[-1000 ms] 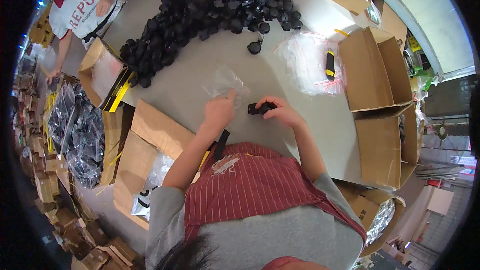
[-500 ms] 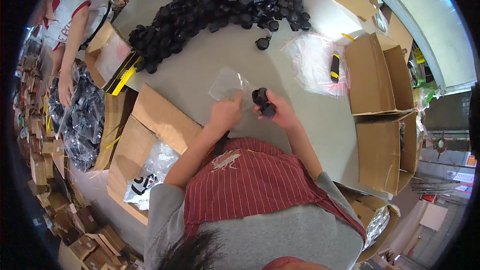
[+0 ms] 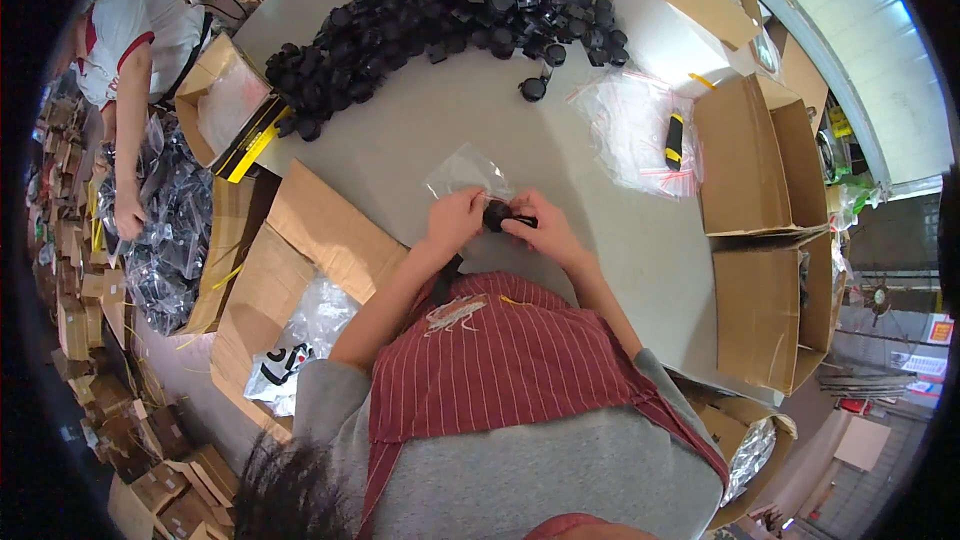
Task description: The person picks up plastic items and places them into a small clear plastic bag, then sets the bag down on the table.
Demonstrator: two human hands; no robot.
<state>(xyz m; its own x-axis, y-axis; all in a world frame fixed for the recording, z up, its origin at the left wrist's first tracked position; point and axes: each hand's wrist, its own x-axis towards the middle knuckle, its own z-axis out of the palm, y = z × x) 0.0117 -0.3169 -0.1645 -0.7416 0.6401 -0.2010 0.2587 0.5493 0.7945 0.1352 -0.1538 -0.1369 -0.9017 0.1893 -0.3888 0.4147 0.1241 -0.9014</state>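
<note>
My left hand [image 3: 456, 221] pinches a clear zip bag [image 3: 467, 171] at its near edge; the bag stretches away over the table. Close on its right, my right hand [image 3: 546, 227] grips a black plastic part [image 3: 496, 215] with a rounded end. That end sits at the edge of the bag, against the left fingertips; whether it is inside cannot be made out. Beyond my hands lies a large curved heap of similar black parts [image 3: 440, 15]. One of them, a loose black part [image 3: 533, 89], rests a little apart from the heap.
At the right, a stack of clear bags [image 3: 635, 130] carries a black-and-yellow cutter [image 3: 674, 142], beside open cardboard boxes [image 3: 735, 155]. An open carton [image 3: 335, 225] stands by my left arm. Further left, a person's hand [image 3: 128, 214] reaches into a box of bagged black parts [image 3: 170, 240].
My right hand has brought the black part left and slightly nearer, to the bag's edge. My hands have come together. The other person's arm has shifted a little lower.
</note>
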